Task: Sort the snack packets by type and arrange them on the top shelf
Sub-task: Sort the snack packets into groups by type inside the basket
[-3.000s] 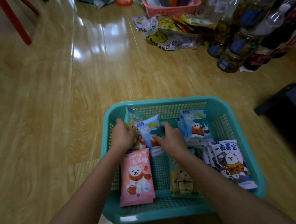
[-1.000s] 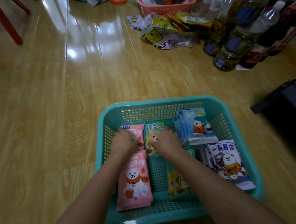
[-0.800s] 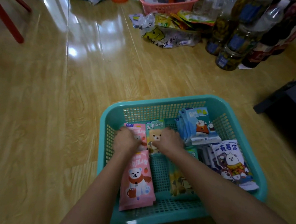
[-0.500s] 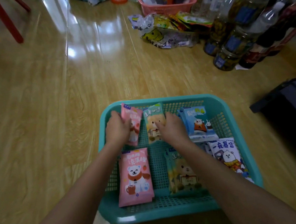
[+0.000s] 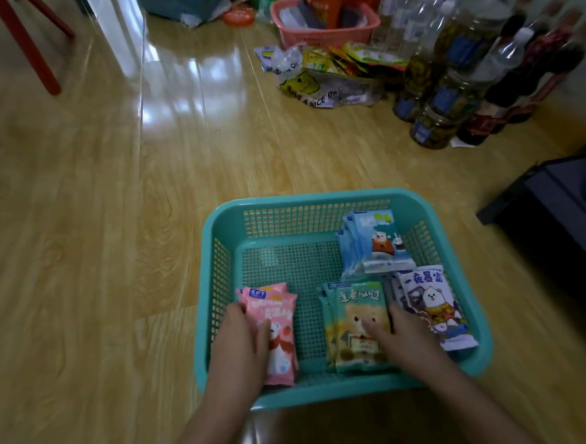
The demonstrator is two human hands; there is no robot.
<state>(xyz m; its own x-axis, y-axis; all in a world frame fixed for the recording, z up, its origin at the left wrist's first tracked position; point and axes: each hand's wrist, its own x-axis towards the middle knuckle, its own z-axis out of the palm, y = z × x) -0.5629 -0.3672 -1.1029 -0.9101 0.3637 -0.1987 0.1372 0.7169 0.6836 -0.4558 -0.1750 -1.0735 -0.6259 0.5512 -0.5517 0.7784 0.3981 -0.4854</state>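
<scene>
Left hand (image 5: pixel 239 341): I pinch the pink packets (image 5: pixel 280 312), thumb on top, fingers at their left edge.
Right hand (image 5: pixel 408 338): I pinch the green packets (image 5: pixel 358 307) from their right edge.
Where: both stacks lie in the near half of the teal basket (image 5: pixel 304 199).
Axis: both stacks point away from me, each just inboard of its own hand.

Both forearms stretch forward and down, apart. The left hand (image 5: pixel 240 340) pinches the pink packets (image 5: pixel 282 346), thumb on top; the right hand (image 5: pixel 407 340) pinches the green packets (image 5: pixel 356 307) likewise.
</scene>
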